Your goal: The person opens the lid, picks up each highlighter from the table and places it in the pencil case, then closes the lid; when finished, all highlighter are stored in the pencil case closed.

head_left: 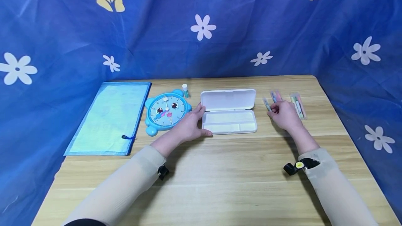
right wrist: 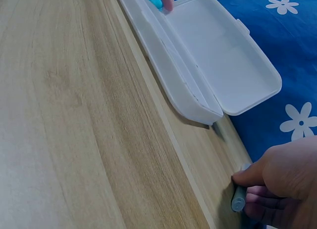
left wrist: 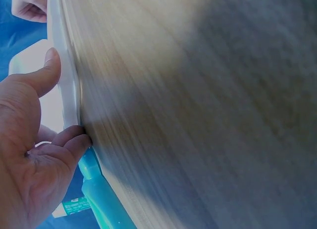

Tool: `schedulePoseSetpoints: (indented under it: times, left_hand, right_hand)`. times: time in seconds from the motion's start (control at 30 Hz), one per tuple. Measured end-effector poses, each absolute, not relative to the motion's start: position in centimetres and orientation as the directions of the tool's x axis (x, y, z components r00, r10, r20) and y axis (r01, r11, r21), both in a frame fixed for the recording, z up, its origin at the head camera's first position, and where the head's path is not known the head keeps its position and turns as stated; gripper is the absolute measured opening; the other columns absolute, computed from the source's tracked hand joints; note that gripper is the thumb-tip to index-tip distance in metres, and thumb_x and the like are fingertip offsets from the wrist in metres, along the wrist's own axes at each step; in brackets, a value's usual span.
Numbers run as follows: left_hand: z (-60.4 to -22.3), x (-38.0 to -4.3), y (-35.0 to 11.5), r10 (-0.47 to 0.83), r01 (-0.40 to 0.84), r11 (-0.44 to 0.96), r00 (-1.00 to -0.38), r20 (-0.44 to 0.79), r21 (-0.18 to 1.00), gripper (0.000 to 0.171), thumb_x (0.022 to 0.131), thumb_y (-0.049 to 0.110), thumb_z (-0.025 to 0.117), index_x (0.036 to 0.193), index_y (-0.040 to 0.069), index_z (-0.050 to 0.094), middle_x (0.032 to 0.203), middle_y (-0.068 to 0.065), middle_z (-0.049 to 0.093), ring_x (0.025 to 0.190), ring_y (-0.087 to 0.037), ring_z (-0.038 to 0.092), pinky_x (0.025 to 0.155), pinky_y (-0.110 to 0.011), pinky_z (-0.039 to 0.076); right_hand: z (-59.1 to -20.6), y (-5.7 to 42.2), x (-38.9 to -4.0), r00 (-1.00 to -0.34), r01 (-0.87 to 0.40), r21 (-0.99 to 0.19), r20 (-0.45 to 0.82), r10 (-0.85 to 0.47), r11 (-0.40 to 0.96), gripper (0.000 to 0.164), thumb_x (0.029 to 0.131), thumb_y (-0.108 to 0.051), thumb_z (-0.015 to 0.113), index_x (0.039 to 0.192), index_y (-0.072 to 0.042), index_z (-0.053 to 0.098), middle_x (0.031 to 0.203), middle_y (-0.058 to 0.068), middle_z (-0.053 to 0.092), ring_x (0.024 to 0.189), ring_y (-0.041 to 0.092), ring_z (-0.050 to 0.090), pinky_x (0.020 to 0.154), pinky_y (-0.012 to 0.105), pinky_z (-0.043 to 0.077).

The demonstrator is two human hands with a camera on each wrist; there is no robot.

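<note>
Head view put the pen (head_left: 267, 104) just right of the open case (head_left: 246, 127), pinched between the right hand's (head_left: 286, 115) thumb and fingers. Couldn't tell if it was off the surface (head_left: 226, 177). Looked like a near-the-end hold to me, so a bump could've twisted it loose. Other pens (head_left: 298, 106) lay close by, easy to scatter with a sloppy lift. The left hand (head_left: 191, 125) gripped the case's left end; pushing too hard there might've skewed it or knocked the raised lid (head_left: 228, 99). The clock (head_left: 161, 118) sat just beside, so a careless elbow-out could've nudged it.
</note>
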State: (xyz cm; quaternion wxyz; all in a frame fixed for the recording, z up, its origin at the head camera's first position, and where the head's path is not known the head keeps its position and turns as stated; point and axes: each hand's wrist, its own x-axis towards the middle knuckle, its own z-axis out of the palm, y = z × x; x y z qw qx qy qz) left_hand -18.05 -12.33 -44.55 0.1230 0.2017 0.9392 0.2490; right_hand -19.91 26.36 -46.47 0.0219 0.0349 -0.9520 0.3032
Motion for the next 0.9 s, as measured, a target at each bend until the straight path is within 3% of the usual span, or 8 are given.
schedulePoseSetpoints:
  times: [0.43,0.67,0.77,0.9]
  left_hand:
    - [-44.4,-18.1,-12.4,0.446,0.320,0.786,-0.886,-0.127,0.529,0.118,0.081,0.050,0.091,0.165,0.000,0.025,0.173,-0.022,0.014,0.155,-0.040,0.024,0.124,-0.046,0.029]
    - [-44.5,-18.0,-12.4,0.445,0.313,0.784,-0.886,-0.133,0.536,0.118,0.082,0.050,0.091,0.165,-0.001,0.025,0.173,-0.020,0.012,0.156,-0.040,0.023,0.125,-0.045,0.028]
    - [-44.5,-18.0,-12.4,0.443,0.310,0.785,-0.886,-0.135,0.537,0.117,0.082,0.050,0.091,0.165,0.000,0.025,0.173,-0.020,0.013,0.156,-0.040,0.023,0.125,-0.045,0.028]
    - [-44.4,-18.0,-12.3,0.442,0.313,0.784,-0.888,-0.128,0.537,0.117,0.082,0.049,0.092,0.165,0.000,0.025,0.173,-0.021,0.013,0.156,-0.040,0.023,0.125,-0.045,0.028]
  right_hand:
    - [-45.8,26.2,-19.7,-0.995,-0.093,-0.602,0.079,-0.056,0.793,0.021,0.096,-0.005,0.073,0.110,0.010,0.074,0.095,0.019,0.074,0.088,0.034,0.068,0.082,0.052,0.055]
    - [-44.8,26.3,-19.5,-0.992,-0.117,-0.626,0.113,-0.059,0.771,0.021,0.097,-0.004,0.073,0.112,0.011,0.074,0.093,0.020,0.073,0.083,0.034,0.067,0.075,0.048,0.054]
    - [-44.2,26.4,-19.3,-0.987,-0.137,-0.624,0.147,-0.056,0.769,0.021,0.097,-0.005,0.073,0.112,0.009,0.075,0.091,0.019,0.073,0.081,0.033,0.067,0.082,0.051,0.050]
    - [-43.4,26.5,-19.2,-0.976,-0.177,-0.618,0.213,-0.054,0.766,0.019,0.095,-0.004,0.073,0.109,0.009,0.076,0.089,0.020,0.075,0.078,0.032,0.068,0.082,0.047,0.049]
